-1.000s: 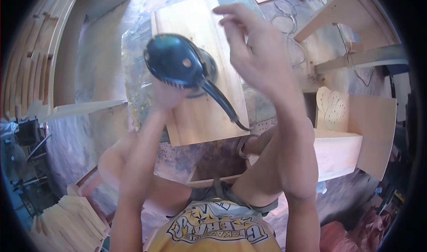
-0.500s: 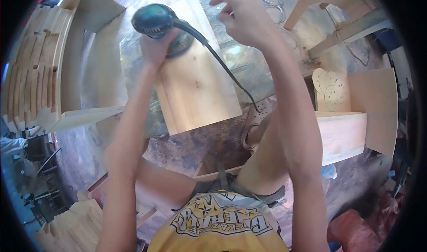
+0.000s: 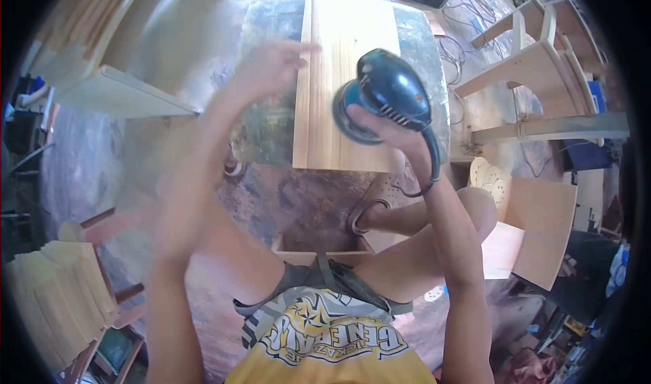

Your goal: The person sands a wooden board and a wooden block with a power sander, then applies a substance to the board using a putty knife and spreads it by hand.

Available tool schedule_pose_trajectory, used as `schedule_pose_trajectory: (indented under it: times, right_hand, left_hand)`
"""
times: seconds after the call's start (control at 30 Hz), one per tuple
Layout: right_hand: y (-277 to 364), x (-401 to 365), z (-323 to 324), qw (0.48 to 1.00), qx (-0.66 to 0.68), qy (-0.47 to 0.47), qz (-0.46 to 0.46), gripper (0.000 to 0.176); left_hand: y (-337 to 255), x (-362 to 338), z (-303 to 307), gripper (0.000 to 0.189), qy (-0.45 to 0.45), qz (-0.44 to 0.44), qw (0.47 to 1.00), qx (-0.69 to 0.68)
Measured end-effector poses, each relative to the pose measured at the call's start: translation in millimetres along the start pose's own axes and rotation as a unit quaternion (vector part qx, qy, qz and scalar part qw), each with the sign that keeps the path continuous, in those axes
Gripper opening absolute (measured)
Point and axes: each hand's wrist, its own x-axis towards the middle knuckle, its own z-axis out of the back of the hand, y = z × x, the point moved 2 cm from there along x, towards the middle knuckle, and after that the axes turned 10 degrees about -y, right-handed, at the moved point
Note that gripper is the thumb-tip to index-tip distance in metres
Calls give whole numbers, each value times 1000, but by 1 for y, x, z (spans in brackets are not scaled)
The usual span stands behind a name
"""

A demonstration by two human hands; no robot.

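stained floor (image 3: 291,201) | mottled table (image 3: 419,55) | pale board (image 3: 329,123) | sander (image 3: 400,85) glossy, dark | right hand (image 3: 390,131) grips sander | left hand (image 3: 268,68) loosely open

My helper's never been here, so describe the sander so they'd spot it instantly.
In the upper middle lies a wide, pale wooden board. Over its right side, the right hand grips the sander: rounded, glossy and dark, with a black cord, unlike the flat, pale board.
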Motion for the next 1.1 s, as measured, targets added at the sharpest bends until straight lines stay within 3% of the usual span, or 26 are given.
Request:
schedule_pose_trajectory:
  times: [0.03,0.07,0.1,0.13,0.2,0.3,0.37,0.47,0.6,0.73,0.87,0.9,0.93,1.0,1.1]
  right_hand:
    - [9,1,2,997,-73,-17,-23,48]
    - [2,5,4,996,-77,-29,-26,48]
    - [3,12,7,993,-112,-24,-26,59]
    - [6,19,8,989,-147,-20,-26,71]
    - [9,33,2,987,-159,-18,4,70]
    - [9,48,-6,980,-193,-37,42,67]
    - [16,53,-8,967,-248,-46,42,65]
    - [10,50,8,970,-236,-36,45,65]
    - [1,56,12,975,-167,-67,127,64]
    - [3,76,-5,964,-216,-81,129,65]
    - [-11,89,11,968,-184,-83,147,58]
    - [-1,84,9,980,-159,-62,97,70]
    - [-3,86,6,980,-159,-60,99,70]
    - [-10,88,-2,965,-167,-75,187,62]
    - [6,106,-4,970,-201,-66,122,63]
  left_hand:
    - [5,-2,8,39,-3,11,1000,-15]
    - [8,-2,20,41,35,29,997,56]
    - [12,-2,31,43,72,43,988,129]
    - [17,-5,37,43,68,49,989,119]
    - [21,-11,44,43,92,-5,990,103]
    - [19,-14,51,45,138,8,972,189]
    - [22,-22,57,46,133,8,979,157]
    - [25,-37,72,48,113,5,985,130]
    - [10,-39,81,51,113,12,983,147]
    - [-2,-36,74,53,161,3,972,168]
    - [-6,-55,89,55,114,-16,982,151]
    - [-8,-58,94,55,97,-29,984,149]
    - [-20,-59,100,55,95,-27,984,149]
    - [-48,-63,105,53,119,6,976,182]
    - [-58,-93,100,52,115,-31,979,165]
